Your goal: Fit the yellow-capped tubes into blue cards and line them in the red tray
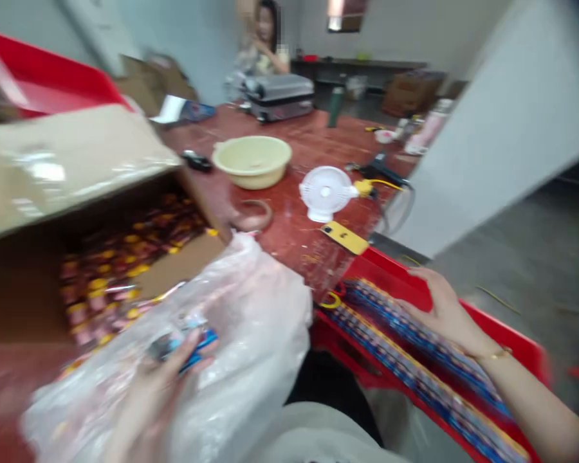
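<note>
My left hand [171, 370] is closed around a few small blue and silver pieces [202, 347], too blurred to name. It is above a crumpled white plastic bag [255, 308], on the near side of the table. On the right, my right hand [446, 312] lies at the far rim of a long red tray [502, 331], its thumb and fingers apart and nothing seen between them. Inside the tray run long rows of small blue, silver and orange pieces [395, 347]; the thumb is close to the farther row.
An open cardboard box [174, 273] of small pink pieces with yellow ends stands left. On the table [299, 251] are a tape roll [253, 215], a cream basin [253, 161], a white fan [325, 193] and a yellow phone [345, 238]. Another person [267, 51] sits behind a grey suitcase [284, 96].
</note>
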`<state>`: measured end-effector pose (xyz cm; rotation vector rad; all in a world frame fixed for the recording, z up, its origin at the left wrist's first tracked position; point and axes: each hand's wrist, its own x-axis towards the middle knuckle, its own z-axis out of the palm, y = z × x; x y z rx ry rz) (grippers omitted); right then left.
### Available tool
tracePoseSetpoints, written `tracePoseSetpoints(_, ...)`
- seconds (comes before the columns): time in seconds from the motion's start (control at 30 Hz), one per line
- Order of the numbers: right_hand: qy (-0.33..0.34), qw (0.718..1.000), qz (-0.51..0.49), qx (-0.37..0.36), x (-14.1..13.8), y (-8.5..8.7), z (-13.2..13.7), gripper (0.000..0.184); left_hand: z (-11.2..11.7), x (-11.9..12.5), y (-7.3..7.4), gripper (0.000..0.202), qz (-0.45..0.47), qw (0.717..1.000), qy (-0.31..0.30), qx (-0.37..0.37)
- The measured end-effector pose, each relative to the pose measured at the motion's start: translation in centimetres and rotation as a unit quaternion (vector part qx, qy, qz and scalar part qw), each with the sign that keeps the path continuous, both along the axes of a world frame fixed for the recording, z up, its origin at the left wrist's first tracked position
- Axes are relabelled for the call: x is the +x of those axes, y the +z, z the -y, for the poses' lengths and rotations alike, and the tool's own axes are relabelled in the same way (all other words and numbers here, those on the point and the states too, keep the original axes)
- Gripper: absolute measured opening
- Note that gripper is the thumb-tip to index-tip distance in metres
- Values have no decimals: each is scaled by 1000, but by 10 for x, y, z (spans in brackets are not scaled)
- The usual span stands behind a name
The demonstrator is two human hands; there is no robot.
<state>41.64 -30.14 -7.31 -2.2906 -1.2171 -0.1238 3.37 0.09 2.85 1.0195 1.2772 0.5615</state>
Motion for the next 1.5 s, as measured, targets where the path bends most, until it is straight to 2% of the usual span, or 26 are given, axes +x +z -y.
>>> tracePoseSetpoints(0.07,144,987,-20,74,-34,22,-95,37,-2,-10,2,53,41,999,19,-3)
tracePoseSetpoints(0.17,319,935,-96,118,-111,48,-240,17,-7,-25,1,47,67,997,33,-6)
tracePoseSetpoints(0.23,382,909,-141,83,-163,55,-330,12,-7,-37,0,45,65,997,50,2)
tracePoseSetpoints(0.3,396,903,-153,63,-207,56,-409,12,-5,-49,1,44,64,995,71,17)
tracePoseSetpoints(0.4,383,906,-173,51,-253,55,-493,22,-4,-62,0,43,62,993,96,20)
tracePoseSetpoints(0.5,372,903,-209,47,-278,54,-530,12,-8,-72,-4,43,57,993,106,11)
tracePoseSetpoints(0.6,376,891,-254,30,-280,56,-535,8,-14,-80,-12,41,72,991,112,5)
tracePoseSetpoints(0.7,391,869,-303,2,-264,65,-517,15,-18,-84,-17,37,105,988,117,1)
tracePoseSetpoints(0.8,425,834,-351,-18,-244,88,-471,24,-20,-82,-17,33,127,985,117,9)
tracePoseSetpoints(0.93,499,739,-452,25,-234,128,-394,37,-20,-75,-16,31,123,987,84,68)
tracePoseSetpoints(0.97,515,730,-448,37,-235,135,-380,36,-20,-73,-15,30,113,987,73,89)
tracePoseSetpoints(1.07,550,759,-346,45,-239,149,-357,24,-19,-68,-13,29,72,987,60,133)
tracePoseSetpoints(1.13,564,771,-293,36,-240,150,-354,21,-18,-65,-11,29,65,987,59,137)
tracePoseSetpoints(1.2,570,764,-302,20,-242,146,-354,22,-16,-62,-10,24,77,987,60,126)
tracePoseSetpoints(1.33,544,704,-456,-18,-247,129,-353,29,-12,-56,-9,25,116,988,65,84)
tracePoseSetpoints(1.4,517,688,-509,-22,-250,118,-349,30,-9,-52,-10,27,163,984,62,36)
tracePoseSetpoints(1.5,512,704,-492,-9,-254,104,-336,31,-6,-45,-9,33,225,971,71,-32)
